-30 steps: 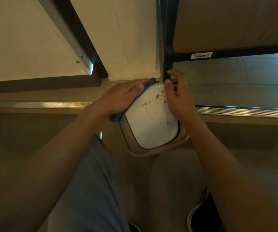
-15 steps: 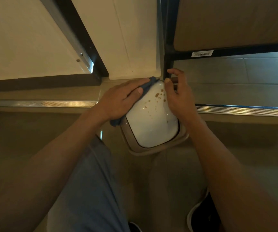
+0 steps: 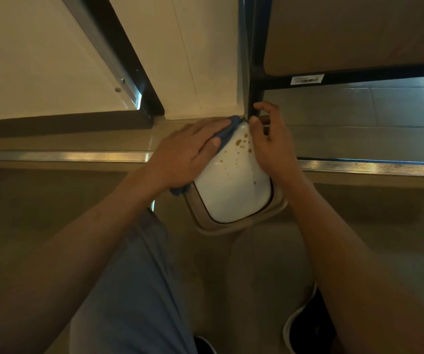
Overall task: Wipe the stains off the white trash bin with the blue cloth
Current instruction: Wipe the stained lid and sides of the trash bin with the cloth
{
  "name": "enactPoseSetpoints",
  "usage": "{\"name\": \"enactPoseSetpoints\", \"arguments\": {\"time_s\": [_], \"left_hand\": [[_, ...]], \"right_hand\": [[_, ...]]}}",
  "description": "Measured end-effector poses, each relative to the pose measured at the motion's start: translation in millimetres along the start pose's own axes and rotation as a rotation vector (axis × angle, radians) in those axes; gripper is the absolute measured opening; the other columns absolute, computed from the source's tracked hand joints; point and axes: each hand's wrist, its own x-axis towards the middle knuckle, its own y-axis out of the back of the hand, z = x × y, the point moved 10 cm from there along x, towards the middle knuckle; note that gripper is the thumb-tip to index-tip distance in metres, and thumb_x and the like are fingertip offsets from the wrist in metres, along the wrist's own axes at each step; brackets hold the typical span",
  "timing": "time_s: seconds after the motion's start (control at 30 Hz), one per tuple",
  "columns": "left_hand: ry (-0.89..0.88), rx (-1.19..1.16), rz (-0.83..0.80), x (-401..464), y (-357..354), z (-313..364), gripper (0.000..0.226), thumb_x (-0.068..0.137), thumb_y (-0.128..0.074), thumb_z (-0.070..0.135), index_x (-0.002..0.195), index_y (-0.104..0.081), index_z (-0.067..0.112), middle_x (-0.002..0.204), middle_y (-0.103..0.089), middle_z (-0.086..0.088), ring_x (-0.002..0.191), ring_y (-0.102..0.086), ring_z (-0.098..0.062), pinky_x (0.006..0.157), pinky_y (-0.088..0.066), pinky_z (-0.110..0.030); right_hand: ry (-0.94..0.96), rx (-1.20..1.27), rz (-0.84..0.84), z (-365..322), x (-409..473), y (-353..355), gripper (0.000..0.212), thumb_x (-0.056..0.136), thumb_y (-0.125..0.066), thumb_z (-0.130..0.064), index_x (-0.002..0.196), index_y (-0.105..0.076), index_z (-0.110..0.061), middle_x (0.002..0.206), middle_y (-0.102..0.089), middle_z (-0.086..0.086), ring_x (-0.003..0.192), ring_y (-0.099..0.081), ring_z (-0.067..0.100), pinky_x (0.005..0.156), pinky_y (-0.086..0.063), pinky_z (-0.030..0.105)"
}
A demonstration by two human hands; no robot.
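While brown stains (image 3: 239,146) dot the far half of the bin (image 3: 231,190), the left hand (image 3: 190,152) presses the cloth (image 3: 227,130) flat-fingered on its far-left edge, the right hand (image 3: 269,141) grips its right rim, fingers curled, and wiping looks barely begun.

White trash bin (image 3: 234,190): seen from above, standing on floor, rounded white glossy lid set in beige rim. Brown stains (image 3: 241,145) scattered over far half of lid, largest spots near far edge; near half clean. Blue cloth (image 3: 227,131): bunched, pressed against lid's far-left edge, mostly covered by left hand (image 3: 188,154); one end visible below wrist.
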Motion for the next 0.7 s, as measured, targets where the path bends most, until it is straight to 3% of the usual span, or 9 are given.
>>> {"name": "enactPoseSetpoints", "arguments": {"time_s": [0.13,0.23,0.33,0.43,0.53,0.6,0.7], "left_hand": [[0.167,-0.146,-0.068,17,-2,-22,0.046,0.11,-0.026,0.041,0.15,-0.045,0.031,0.148,-0.055,0.0,0.132,-0.052,-0.02,0.107,-0.041,-0.037],[0.301,-0.023,-0.136,42,-12,-17,0.047,0.11,-0.022,0.04,0.141,-0.055,0.025,0.133,-0.064,-0.006,0.115,-0.06,-0.028,0.096,-0.048,-0.041],[0.208,0.112,-0.043,46,-10,14,0.046,0.11,-0.023,0.039,0.145,-0.049,0.025,0.132,-0.063,-0.006,0.109,-0.062,-0.028,0.09,-0.049,-0.043],[0.039,0.124,0.024,24,-6,26,0.051,0.108,-0.026,0.043,0.154,-0.041,0.026,0.15,-0.053,-0.001,0.126,-0.057,-0.025,0.097,-0.048,-0.041],[-0.008,0.019,0.046,3,2,8,0.05,0.107,-0.032,0.043,0.154,-0.041,0.028,0.155,-0.048,0.004,0.136,-0.05,-0.019,0.107,-0.043,-0.038],[0.044,-0.068,0.066,-1,5,-7,0.047,0.108,-0.033,0.042,0.152,-0.044,0.03,0.15,-0.053,0.002,0.132,-0.052,-0.019,0.106,-0.043,-0.037],[0.265,-0.089,-0.003,20,-1,-21,0.043,0.109,-0.028,0.04,0.139,-0.057,0.03,0.135,-0.064,-0.003,0.116,-0.059,-0.023,0.095,-0.046,-0.038]], "right_hand": [[-0.002,-0.018,-0.002,1,0,1,0.034,0.106,-0.043,-0.033,0.139,-0.042,-0.028,0.112,-0.059,-0.001,0.095,-0.058,0.002,0.083,-0.052,0.029],[-0.002,-0.016,0.0,2,0,1,0.033,0.105,-0.043,-0.035,0.138,-0.041,-0.03,0.114,-0.061,0.002,0.096,-0.061,0.01,0.086,-0.055,0.038],[-0.004,-0.008,0.003,3,1,4,0.034,0.105,-0.043,-0.036,0.138,-0.041,-0.03,0.114,-0.063,0.004,0.098,-0.063,0.014,0.088,-0.056,0.043],[0.016,-0.003,-0.005,-2,0,3,0.035,0.105,-0.044,-0.033,0.14,-0.041,-0.025,0.115,-0.063,0.002,0.1,-0.062,0.011,0.089,-0.055,0.038],[0.01,0.011,0.0,-4,-1,2,0.034,0.106,-0.046,-0.031,0.139,-0.043,-0.024,0.115,-0.061,-0.001,0.101,-0.061,0.01,0.09,-0.054,0.036],[0.01,0.005,0.006,-4,-1,2,0.033,0.105,-0.046,-0.03,0.138,-0.043,-0.025,0.113,-0.06,-0.002,0.099,-0.061,0.01,0.089,-0.055,0.038],[0.015,-0.011,0.005,-4,-2,1,0.031,0.106,-0.044,-0.03,0.136,-0.044,-0.027,0.114,-0.06,-0.001,0.097,-0.06,0.008,0.087,-0.055,0.036]]}}
